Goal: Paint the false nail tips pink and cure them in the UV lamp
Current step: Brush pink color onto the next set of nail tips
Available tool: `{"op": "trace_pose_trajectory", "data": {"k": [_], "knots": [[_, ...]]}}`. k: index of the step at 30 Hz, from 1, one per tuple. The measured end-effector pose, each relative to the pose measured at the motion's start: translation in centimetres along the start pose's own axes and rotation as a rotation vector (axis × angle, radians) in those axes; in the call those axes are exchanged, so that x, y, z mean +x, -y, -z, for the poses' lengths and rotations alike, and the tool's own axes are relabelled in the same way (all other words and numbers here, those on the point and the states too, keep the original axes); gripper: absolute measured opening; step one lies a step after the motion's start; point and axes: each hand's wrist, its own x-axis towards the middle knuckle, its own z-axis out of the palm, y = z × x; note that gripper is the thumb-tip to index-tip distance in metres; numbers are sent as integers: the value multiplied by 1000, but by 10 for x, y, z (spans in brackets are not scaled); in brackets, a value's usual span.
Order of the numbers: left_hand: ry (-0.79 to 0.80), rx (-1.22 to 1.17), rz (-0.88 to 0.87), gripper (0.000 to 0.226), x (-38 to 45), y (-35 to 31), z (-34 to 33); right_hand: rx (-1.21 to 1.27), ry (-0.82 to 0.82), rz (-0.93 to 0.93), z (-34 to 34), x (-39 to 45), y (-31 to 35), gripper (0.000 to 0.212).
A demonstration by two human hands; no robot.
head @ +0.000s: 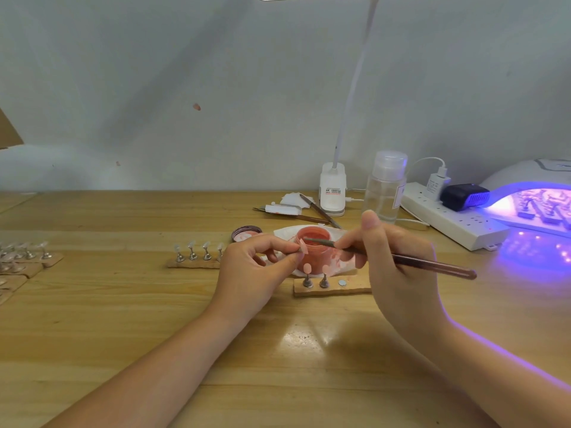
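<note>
My left hand (256,270) pinches a small false nail tip (301,249) between thumb and fingers, right in front of the open pot of pink gel (313,242). My right hand (392,261) grips a thin brush (411,261) whose tip lies across the pot towards that nail tip. Just below the pot, a small cardboard strip (333,290) carries two pink-painted tips (315,271) on metal stands and one bare magnet. The UV lamp (531,196) glows violet at the far right, with holders inside it.
A strip of unpainted tips on stands (197,254) lies left of my left hand; more stands (21,254) sit at the far left edge. The pot's lid (245,233), tweezers and wipes (290,208), a desk lamp base (332,193), a clear bottle (386,186) and a power strip (451,217) line the back.
</note>
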Motion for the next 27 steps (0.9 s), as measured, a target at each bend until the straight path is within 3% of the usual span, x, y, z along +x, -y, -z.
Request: {"op": "trace_pose_trajectory", "data": {"k": [6, 9, 14, 19, 23, 27], "knots": [[-1, 12, 1, 21, 0, -1, 0, 58, -18, -56, 1, -3, -2, 45], [-7, 4, 8, 21, 0, -2, -1, -8, 19, 9, 0, -1, -1, 38], [-7, 5, 25, 18, 0, -3, -1, 41, -11, -65, 0, -4, -2, 43], [-8, 22, 24, 19, -1, -2, 0, -29, 7, -35, -1, -1, -2, 32], [-6, 36, 16, 17, 0, -3, 0, 69, -34, -76, 1, -3, -1, 42], [-1, 48, 14, 16, 0, -3, 0, 29, -13, -49, -2, 0, -1, 34]]}}
